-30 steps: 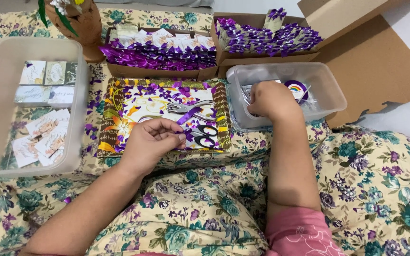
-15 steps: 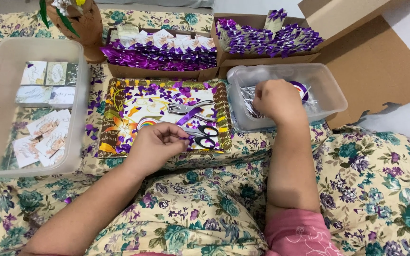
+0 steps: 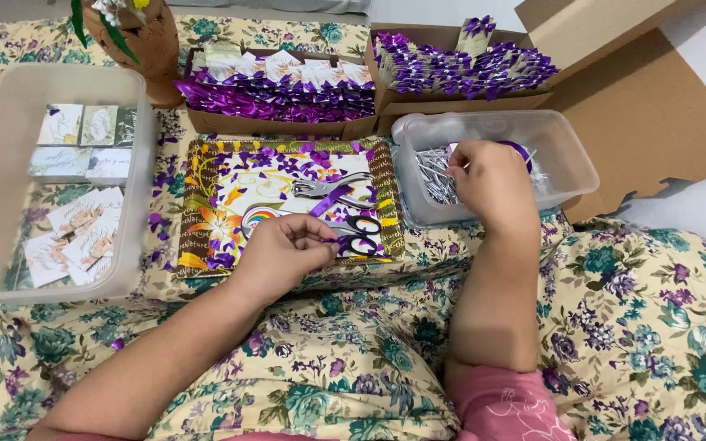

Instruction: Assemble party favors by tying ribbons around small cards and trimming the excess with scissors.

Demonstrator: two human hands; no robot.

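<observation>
My left hand [image 3: 288, 249] rests on the front edge of a colourful patterned tray [image 3: 198, 204] and pinches a strip of purple ribbon [image 3: 324, 204]. On the tray lie black-handled scissors [image 3: 357, 233], a metal hole punch [image 3: 328, 186] and many purple ribbon scraps. My right hand [image 3: 492, 180] reaches into a small clear plastic tub [image 3: 565, 155] holding silvery wire ties [image 3: 433, 171] and a purple ribbon spool [image 3: 520, 149]. Its fingertips are down among the ties; what they hold is hidden.
A large clear tub [image 3: 136, 163] with small printed cards stands at left. Two cardboard boxes [image 3: 288, 124] [image 3: 459, 102] of purple-ribboned packets sit behind the tray. A woven pot [image 3: 145, 41] stands at back left. Floral cloth covers the surface and my lap.
My right hand has shifted slightly left and forward inside the small tub. My left hand has stayed on the tray edge with the ribbon.
</observation>
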